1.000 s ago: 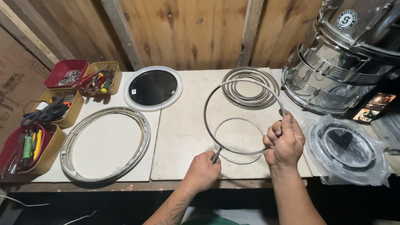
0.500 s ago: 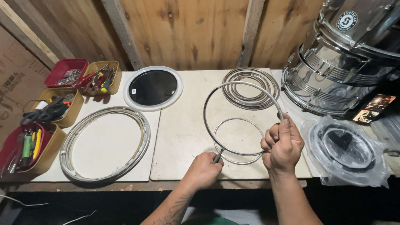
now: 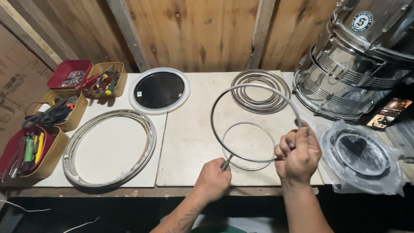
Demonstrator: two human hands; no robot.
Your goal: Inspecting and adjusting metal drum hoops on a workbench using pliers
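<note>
Spanning the whole view, a pale workbench (image 3: 189, 142) set against a plank wall. Stacked at far right, chrome drum shells (image 3: 353, 73); below those, a bagged drumhead (image 3: 360, 157). Lying flat at left, a big metal drum hoop (image 3: 110, 149), with a black drumhead (image 3: 159, 89) and tool-filled trays (image 3: 51, 114) behind and beside it.

Held up over the bench's front edge, a thin open metal ring (image 3: 254, 123), arcing away from the body, lifted clear of a smaller wire ring (image 3: 248, 146) and a coil of rings (image 3: 259, 90) farther back.

Closed around the ring's right-hand stretch, the right hand (image 3: 298, 154). Pinching the ring's lower-left end, nearer the body, the left hand (image 3: 212, 180). Both fists shut, ring bridging them left to right.
</note>
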